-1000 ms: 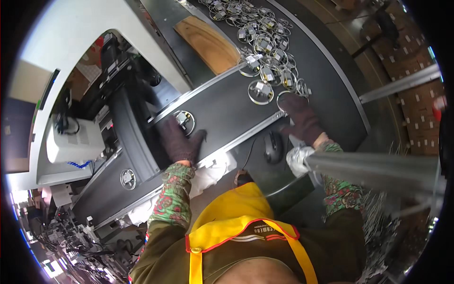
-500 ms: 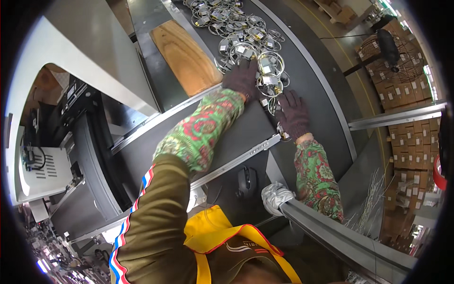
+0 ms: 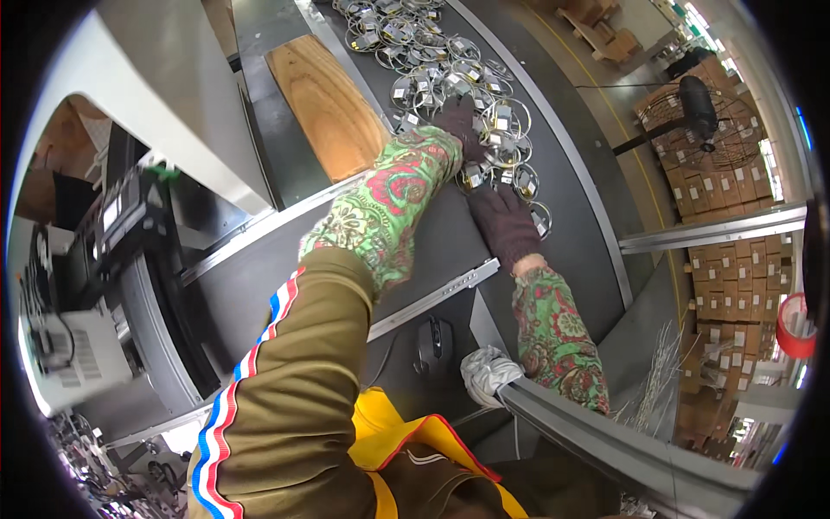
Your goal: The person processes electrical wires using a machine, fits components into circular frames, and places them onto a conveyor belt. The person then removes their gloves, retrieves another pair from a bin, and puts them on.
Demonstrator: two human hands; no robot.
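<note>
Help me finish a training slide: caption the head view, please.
Gloved left hand and right hand at a pile of coiled cables on a dark surface, a wooden board lying nearby.

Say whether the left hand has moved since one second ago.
Yes: against the wooden board, the left hand went right and forward, from the board's near side to its right, at the coiled cables.

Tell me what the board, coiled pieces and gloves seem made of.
Board: apparently wood, smooth, judging by its brown grain. Coiled pieces: pale, glossy loops suggest metal or plastic-coated cable; I can't tell which. Gloves: probably knitted fabric, given their soft, matte surface.
</note>
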